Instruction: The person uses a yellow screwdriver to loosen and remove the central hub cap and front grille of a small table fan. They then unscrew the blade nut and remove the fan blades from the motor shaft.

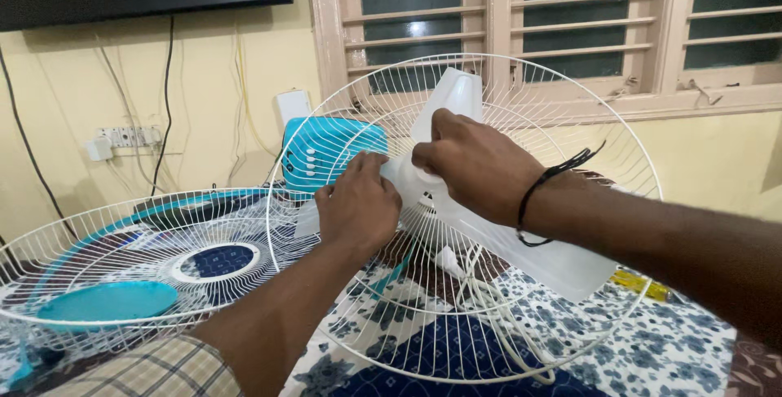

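A white wire fan guard (570, 104) stands tilted upright in the middle of the view, with a translucent white fan blade (562, 263) mounted inside it. My right hand (476, 165), with a black thread around its wrist, grips the blade's hub at the centre. My left hand (358, 206) holds the blade just left of the hub. Behind the guard sits the blue fan body (326, 153) with white buttons.
A second wire guard (106, 242) with a blue centre cap (102, 303) lies flat at the left on a blue floral sheet (668, 340). A white cord (489, 299) trails under the upright guard. A window, wall sockets and a dark screen are behind.
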